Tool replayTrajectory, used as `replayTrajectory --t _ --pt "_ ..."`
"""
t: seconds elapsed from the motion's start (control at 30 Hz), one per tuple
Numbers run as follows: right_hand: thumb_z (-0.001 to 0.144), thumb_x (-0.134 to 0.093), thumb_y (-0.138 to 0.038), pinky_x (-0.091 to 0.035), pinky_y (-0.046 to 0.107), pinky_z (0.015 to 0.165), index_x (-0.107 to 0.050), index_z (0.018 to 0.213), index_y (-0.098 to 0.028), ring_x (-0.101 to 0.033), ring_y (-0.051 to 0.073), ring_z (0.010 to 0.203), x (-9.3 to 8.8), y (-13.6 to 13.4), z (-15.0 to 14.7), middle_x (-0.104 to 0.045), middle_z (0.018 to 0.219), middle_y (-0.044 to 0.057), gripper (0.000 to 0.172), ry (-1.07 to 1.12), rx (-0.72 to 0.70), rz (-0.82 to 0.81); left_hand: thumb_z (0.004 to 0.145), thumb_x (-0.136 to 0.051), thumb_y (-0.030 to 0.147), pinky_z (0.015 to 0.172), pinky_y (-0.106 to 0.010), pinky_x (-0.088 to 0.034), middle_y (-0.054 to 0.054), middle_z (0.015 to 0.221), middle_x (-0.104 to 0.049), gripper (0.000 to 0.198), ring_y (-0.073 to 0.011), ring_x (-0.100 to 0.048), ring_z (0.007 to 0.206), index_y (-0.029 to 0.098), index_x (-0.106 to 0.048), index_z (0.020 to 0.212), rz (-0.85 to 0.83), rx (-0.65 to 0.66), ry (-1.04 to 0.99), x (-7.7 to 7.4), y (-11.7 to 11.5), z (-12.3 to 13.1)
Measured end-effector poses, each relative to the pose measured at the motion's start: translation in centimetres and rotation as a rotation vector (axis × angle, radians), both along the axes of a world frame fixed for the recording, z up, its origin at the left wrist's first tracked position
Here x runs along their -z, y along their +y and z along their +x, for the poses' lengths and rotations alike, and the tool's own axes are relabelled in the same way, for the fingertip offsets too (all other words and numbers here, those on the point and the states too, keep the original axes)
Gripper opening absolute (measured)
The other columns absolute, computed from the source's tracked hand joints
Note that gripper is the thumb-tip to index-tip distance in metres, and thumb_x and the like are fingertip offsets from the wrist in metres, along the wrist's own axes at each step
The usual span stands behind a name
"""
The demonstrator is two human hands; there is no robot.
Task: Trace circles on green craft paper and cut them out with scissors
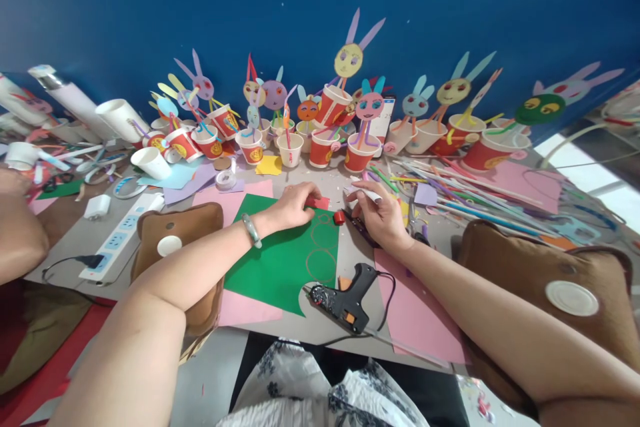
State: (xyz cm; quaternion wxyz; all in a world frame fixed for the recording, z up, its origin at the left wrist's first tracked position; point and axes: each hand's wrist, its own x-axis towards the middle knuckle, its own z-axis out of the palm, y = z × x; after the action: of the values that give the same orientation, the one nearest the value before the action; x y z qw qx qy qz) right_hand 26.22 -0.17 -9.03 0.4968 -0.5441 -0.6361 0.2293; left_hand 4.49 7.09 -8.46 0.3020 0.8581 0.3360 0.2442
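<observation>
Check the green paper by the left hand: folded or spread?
Spread. The green paper lies flat, its outlined circles facing up, with the left hand at its far edge.

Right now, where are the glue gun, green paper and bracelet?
Glue gun point(355, 299): head view, on its black body.
Green paper point(273, 261): head view, bare middle.
Bracelet point(251, 231): head view, on its band.

From far away I see the left hand pinch a red piece and the right hand hold something white, with a glue gun at six o'clock.

Forearms angled inward; left hand palm-down, right hand half-curled.
</observation>
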Motion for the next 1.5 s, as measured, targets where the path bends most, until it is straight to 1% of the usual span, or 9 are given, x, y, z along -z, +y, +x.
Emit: replayTrajectory --t 0.1,0.27,0.4,0.73,0.93,1.07,1.17,1.23,1.5 --pt "0.101 -0.043 -0.042 -0.050 0.028 0.056 -0.059 0.114 -0.024 -0.064 0.014 0.056 0.5 0.0 0.1 -0.072 0.084 0.004 0.028 -0.070 -0.013 0.024 0.067 -0.056 0.000 0.078 -0.032 -0.054 -0.006 0.092 -0.069 0.029 -0.0184 -0.066 0.084 0.017 -0.059 0.091 0.007 -0.048 0.022 0.0 0.3 -0.3" --pt "0.094 -0.055 -0.032 -0.051 0.039 0.082 -0.062 0.105 -0.023 -0.068 0.025 0.087 0.2 -0.7 -0.3 -0.074 0.094 0.009 0.016 -0.463 -0.073 0.170 0.070 -0.058 0.003 0.082 -0.033 -0.053 -0.006 0.094 -0.069 0.023 -0.0187 -0.066 0.087 0.017 -0.060 0.089 0.033 -0.008 0.064 0.0 0.3 -0.5" --pt "0.089 -0.061 -0.027 -0.047 0.040 0.083 -0.061 0.112 -0.020 -0.066 0.028 0.092 -0.1 -1.1 -0.5 -0.073 0.097 0.011 0.024 -0.652 -0.189 0.151 0.074 -0.062 0.009 0.085 -0.035 -0.052 -0.007 0.093 -0.069 0.017 -0.0205 -0.065 0.089 0.017 -0.061 0.089 0.109 0.022 0.143 -0.1 0.3 -0.5" --pt "0.090 -0.052 -0.017 -0.043 0.038 0.082 -0.060 0.111 -0.021 -0.065 0.026 0.089 0.7 -1.0 -0.4 -0.074 0.093 0.009 0.023 -0.721 -0.227 0.135 0.081 -0.064 0.018 0.074 -0.031 -0.049 -0.004 0.082 -0.070 0.008 -0.0181 -0.064 0.075 0.016 -0.065 0.088 0.109 0.048 0.275 -0.5 0.3 -0.8" --pt "0.088 -0.061 -0.032 -0.043 0.039 0.089 -0.062 0.106 -0.022 -0.067 0.027 0.091 -2.6 -0.6 1.4 -0.074 0.093 0.008 0.020 -0.703 -0.082 0.134 0.078 -0.063 0.012 0.082 -0.032 -0.050 -0.006 0.093 -0.071 0.013 -0.0195 -0.066 0.089 0.016 -0.066 0.090 0.098 0.006 0.246 -0.3 0.3 -1.0" --pt "0.085 -0.061 -0.023 -0.040 0.040 0.084 -0.061 0.109 -0.021 -0.065 0.028 0.083 -5.1 0.4 4.7 -0.073 0.086 0.009 0.024 -0.957 0.134 -0.080 0.080 -0.062 0.015 0.082 -0.034 -0.050 -0.006 0.093 -0.071 0.011 -0.0202 -0.066 0.087 0.016 -0.066 0.091 0.115 -0.004 0.298 -0.9 0.5 -1.1" --pt "0.084 -0.063 -0.021 -0.037 0.035 0.070 -0.058 0.113 -0.019 -0.064 0.027 0.078 -5.4 1.3 7.0 -0.073 0.087 0.013 0.029 -0.995 0.141 -0.363 0.081 -0.065 0.021 0.084 -0.036 -0.049 -0.008 0.095 -0.072 0.011 -0.0224 -0.066 0.088 0.016 -0.066 0.091 0.143 0.000 0.328 -1.1 0.6 -1.2" --pt "0.087 -0.063 -0.023 -0.035 0.033 0.064 -0.055 0.115 -0.018 -0.063 0.025 0.075 -5.0 1.8 7.9 -0.073 0.087 0.013 0.029 -0.944 0.134 -0.456 0.080 -0.069 0.025 0.088 -0.039 -0.049 -0.009 0.096 -0.071 0.015 -0.0246 -0.066 0.091 0.016 -0.066 0.092 0.174 0.010 0.334 -0.9 0.6 -1.3" --pt "0.087 -0.062 -0.023 -0.038 0.030 0.063 -0.052 0.112 -0.019 -0.063 0.023 0.075 -3.8 2.5 8.5 -0.072 0.086 0.012 0.027 -0.860 0.117 -0.482 0.077 -0.070 0.027 0.085 -0.037 -0.052 -0.009 0.099 -0.065 0.021 -0.0242 -0.064 0.094 0.017 -0.062 0.094 0.175 0.027 0.346 -0.6 0.5 -1.4"
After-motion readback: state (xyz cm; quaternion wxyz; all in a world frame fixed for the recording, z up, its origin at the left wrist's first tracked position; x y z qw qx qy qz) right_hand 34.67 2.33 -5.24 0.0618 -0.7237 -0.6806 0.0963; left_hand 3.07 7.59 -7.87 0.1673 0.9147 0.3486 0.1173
